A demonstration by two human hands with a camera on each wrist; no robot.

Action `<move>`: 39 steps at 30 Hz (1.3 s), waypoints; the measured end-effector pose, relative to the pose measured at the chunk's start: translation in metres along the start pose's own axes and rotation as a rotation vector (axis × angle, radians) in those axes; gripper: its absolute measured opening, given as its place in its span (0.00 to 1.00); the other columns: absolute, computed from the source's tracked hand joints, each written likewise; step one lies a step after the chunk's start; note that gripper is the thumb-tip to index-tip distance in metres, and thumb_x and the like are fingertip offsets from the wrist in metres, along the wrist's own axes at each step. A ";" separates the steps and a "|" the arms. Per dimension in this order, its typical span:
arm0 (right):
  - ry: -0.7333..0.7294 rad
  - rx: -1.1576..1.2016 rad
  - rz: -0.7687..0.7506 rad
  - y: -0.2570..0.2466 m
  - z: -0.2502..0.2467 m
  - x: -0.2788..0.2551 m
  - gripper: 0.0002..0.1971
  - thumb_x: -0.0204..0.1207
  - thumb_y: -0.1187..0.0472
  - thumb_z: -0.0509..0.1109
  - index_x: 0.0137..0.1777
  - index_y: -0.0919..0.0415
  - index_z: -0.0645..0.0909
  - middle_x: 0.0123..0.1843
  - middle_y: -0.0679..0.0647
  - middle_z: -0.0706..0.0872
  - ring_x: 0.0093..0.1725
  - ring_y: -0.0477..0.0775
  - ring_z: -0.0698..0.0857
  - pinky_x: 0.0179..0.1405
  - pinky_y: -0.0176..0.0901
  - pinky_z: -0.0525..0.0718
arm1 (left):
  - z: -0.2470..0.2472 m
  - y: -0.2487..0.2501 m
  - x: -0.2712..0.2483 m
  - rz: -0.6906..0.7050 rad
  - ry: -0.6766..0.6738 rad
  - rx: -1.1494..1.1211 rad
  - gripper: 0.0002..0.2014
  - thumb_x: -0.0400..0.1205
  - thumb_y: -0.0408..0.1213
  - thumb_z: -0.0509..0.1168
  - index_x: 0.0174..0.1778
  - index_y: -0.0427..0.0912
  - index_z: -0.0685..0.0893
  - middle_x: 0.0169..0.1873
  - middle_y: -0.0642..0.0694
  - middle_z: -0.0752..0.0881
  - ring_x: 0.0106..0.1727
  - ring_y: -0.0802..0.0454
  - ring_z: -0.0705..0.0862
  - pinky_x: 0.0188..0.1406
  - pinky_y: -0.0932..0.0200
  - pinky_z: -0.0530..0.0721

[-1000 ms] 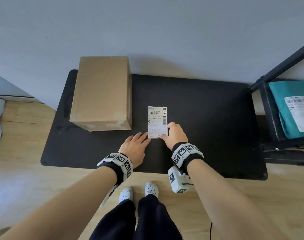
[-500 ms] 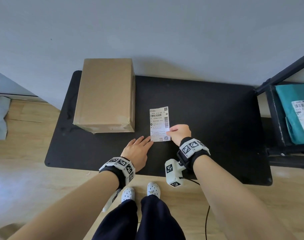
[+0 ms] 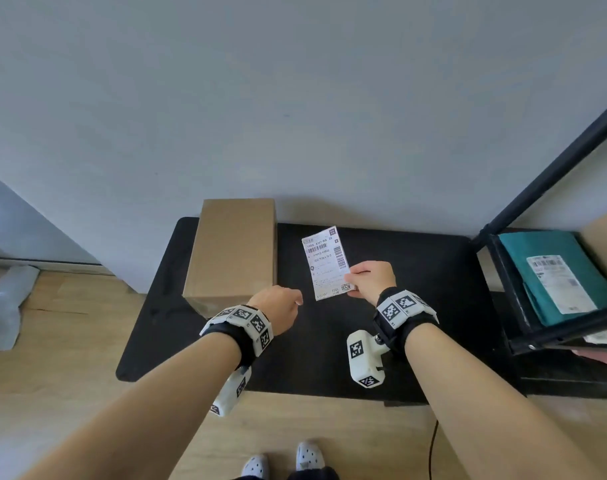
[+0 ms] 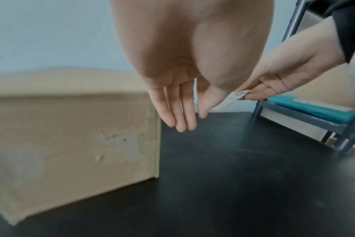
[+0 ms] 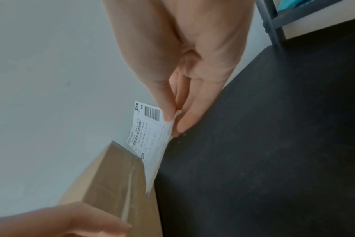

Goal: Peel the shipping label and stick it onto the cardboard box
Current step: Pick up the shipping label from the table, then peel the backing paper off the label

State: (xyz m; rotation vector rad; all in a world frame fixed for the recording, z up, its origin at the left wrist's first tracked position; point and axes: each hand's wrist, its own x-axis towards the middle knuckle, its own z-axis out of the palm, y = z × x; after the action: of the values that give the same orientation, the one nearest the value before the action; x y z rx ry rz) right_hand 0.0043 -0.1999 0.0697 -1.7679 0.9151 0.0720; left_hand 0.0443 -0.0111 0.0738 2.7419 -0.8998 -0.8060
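Two fingertips (image 5: pixel 168 112) of the right hand (image 3: pixel 371 278) pinched the shipping label (image 3: pixel 326 263) by its lower corner, holding it in the air above the black mat (image 3: pixel 399 306), probably so a peel could start there. The left hand (image 3: pixel 278 306) hung just beside it, fingers straight and together, holding nothing. The cardboard box (image 3: pixel 233 251) sat near, on the mat's left end.

Matt brown cardboard box (image 3: pixel 233 251), printed paper label (image 3: pixel 326 263), matt black mat (image 3: pixel 416 306)
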 end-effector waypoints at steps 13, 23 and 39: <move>-0.195 0.165 -0.188 -0.077 0.029 -0.017 0.09 0.75 0.73 0.71 0.36 0.61 0.79 0.52 0.67 0.88 0.47 0.59 0.88 0.38 0.40 0.91 | -0.073 -0.027 -0.019 -0.261 0.059 -1.225 0.15 0.84 0.41 0.64 0.62 0.36 0.83 0.41 0.46 0.89 0.39 0.53 0.88 0.41 0.61 0.86; -0.224 0.137 -0.225 -0.092 0.073 -0.022 0.08 0.73 0.71 0.73 0.51 0.65 0.79 0.51 0.63 0.88 0.42 0.53 0.88 0.38 0.42 0.90 | -0.078 -0.066 -0.031 -0.326 0.272 -1.251 0.06 0.82 0.29 0.66 0.39 0.36 0.81 0.35 0.40 0.89 0.32 0.53 0.89 0.36 0.59 0.90; -0.407 -0.024 -0.464 -0.132 0.116 -0.043 0.13 0.77 0.65 0.70 0.61 0.68 0.84 0.49 0.58 0.87 0.52 0.53 0.85 0.45 0.36 0.84 | -0.124 -0.088 -0.035 -0.205 0.352 -0.948 0.11 0.82 0.33 0.62 0.33 0.40 0.83 0.29 0.44 0.88 0.27 0.51 0.87 0.35 0.57 0.89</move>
State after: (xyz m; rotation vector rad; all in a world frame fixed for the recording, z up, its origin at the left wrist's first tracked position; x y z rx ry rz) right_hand 0.0975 -0.0651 0.1466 -1.8556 0.2052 0.1361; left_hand 0.1315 0.0766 0.1687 2.0199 -0.0903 -0.5381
